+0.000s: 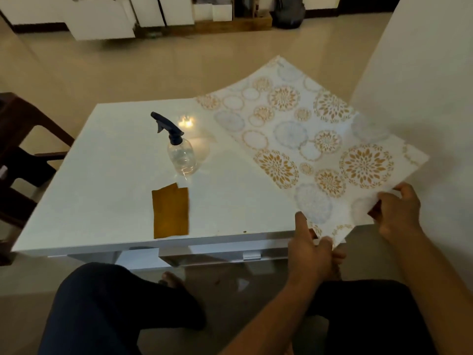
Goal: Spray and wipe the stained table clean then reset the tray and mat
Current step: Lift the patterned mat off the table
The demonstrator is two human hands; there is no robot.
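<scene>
A white mat (pixel 302 139) printed with orange and blue flower circles is lifted at a slant over the right part of the white table (pixel 102 180). My left hand (pixel 311 252) pinches its near corner. My right hand (pixel 399 208) grips its near right edge. A clear spray bottle (pixel 181 155) with a black trigger head stands upright near the table's middle. A folded mustard cloth (pixel 170 211) lies flat close to the front edge, just in front of the bottle. No tray is in view.
A dark brown chair (pixel 23 155) stands at the table's left side. My legs in dark trousers (pixel 107 311) are below the front edge. A white wall (pixel 422 73) rises on the right. Shelving and a grey bag (pixel 289 11) line the far wall.
</scene>
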